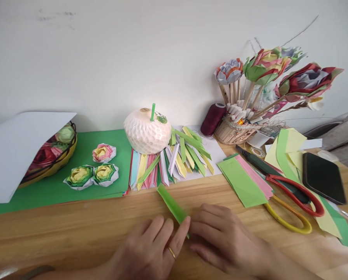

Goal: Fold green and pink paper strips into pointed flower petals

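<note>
A folded green paper strip (174,205) lies slanted on the wooden table in front of me. My left hand (153,247), with a gold ring, has its index finger across the strip's near end and its other fingers curled. My right hand (223,237) closes its fingers at that same end from the right side; its fingertips are partly hidden. Just beyond the strip is a pile of folded paper strips (188,149) in green, yellow, white and pink. To the right of it lies a stack of green paper rectangles (244,182).
Scissors (296,194) with red and yellow handles and a black phone (322,179) lie right. A white textured ball-shaped container (147,132), a maroon thread spool (213,119) and a basket of paper flowers (235,130) stand behind. Small paper flowers (105,173) sit on green sheets at left.
</note>
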A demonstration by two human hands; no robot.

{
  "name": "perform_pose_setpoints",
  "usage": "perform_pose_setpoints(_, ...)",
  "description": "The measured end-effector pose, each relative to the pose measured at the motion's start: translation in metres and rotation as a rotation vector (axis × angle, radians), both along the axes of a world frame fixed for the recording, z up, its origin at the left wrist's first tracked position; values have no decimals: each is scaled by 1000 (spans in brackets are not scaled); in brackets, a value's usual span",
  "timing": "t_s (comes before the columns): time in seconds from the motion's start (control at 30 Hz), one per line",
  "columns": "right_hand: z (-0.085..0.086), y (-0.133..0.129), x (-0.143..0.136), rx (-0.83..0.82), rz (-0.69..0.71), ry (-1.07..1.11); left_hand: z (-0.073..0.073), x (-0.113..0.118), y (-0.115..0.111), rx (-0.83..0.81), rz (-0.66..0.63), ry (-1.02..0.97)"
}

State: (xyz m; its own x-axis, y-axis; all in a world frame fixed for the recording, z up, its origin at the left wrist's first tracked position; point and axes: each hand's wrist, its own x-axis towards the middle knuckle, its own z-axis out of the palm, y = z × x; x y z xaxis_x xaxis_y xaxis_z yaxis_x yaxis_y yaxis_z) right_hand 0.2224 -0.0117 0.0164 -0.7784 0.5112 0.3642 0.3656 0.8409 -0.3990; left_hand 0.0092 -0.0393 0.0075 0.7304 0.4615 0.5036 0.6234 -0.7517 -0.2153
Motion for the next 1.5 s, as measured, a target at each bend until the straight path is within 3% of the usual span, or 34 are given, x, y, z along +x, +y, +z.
perform_pose_setpoints(0.17, 0, 0, -1, -73, 82, 3, -7, -1, 1, -27, -54, -78)
perform_pose_setpoints(0.3, -5, 2, 1, 25, 14, -5, -9, -2, 3, -27, -106, -72)
perform_pose_setpoints(0.43, -4, 3, 0, 120, 41, 33, -11, -2, 4, -32, -127, -116)
perform_pose_setpoints(0.73, 1, 0, -1, 197, 14, 14, -14, -2, 4, -29, -133, -142)
perform_pose_setpoints(0.9, -6, 3, 0, 126, -141, -11, -20, -5, 6, -53, 5, -48)
perform_pose_setpoints(1.13, -11, 2, -3, 120, -105, 73, -16, -5, 8, 0, -130, -92)
perform_pose_setpoints(1.5, 0, 7, 4, -246, -90, 45, -18, -4, 9, -32, -131, -106)
